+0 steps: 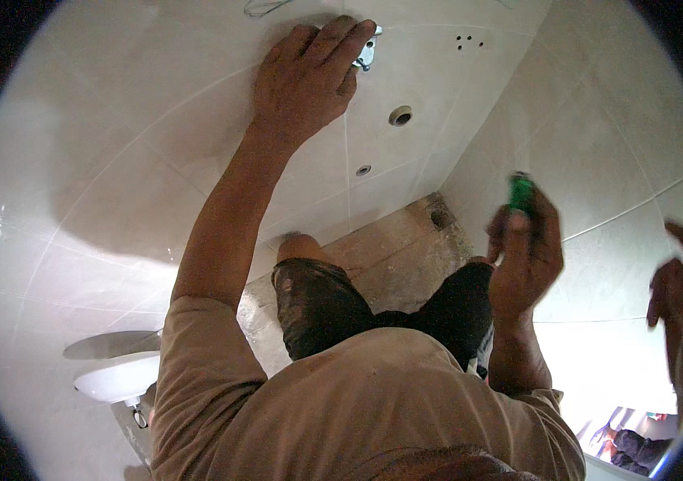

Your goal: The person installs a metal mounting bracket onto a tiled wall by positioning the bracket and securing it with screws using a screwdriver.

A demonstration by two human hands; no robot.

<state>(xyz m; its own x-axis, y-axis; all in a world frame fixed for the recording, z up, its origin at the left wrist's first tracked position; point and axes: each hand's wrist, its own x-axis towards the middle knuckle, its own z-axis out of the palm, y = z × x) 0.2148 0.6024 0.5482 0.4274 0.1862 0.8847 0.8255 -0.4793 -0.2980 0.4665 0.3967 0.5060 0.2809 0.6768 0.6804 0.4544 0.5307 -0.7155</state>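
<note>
My left hand (305, 80) is up against the pale tiled wall, fingers closed on a small silvery metal bracket (367, 53) with holes in it. The fingers cover part of the bracket, which lies close to the wall. Off to the right and lower, my right hand (522, 248) holds a short green object (521, 192) upright between thumb and fingers. Blur hides what kind of object it is; its top end looks dark. That hand is apart from the bracket.
Several small drilled holes (470, 42) mark the wall right of the bracket. Below are a round pipe opening (400, 116) and a smaller fitting (364, 170). A white basin (121, 378) stands at lower left. Another hand (678, 297) shows at the right edge.
</note>
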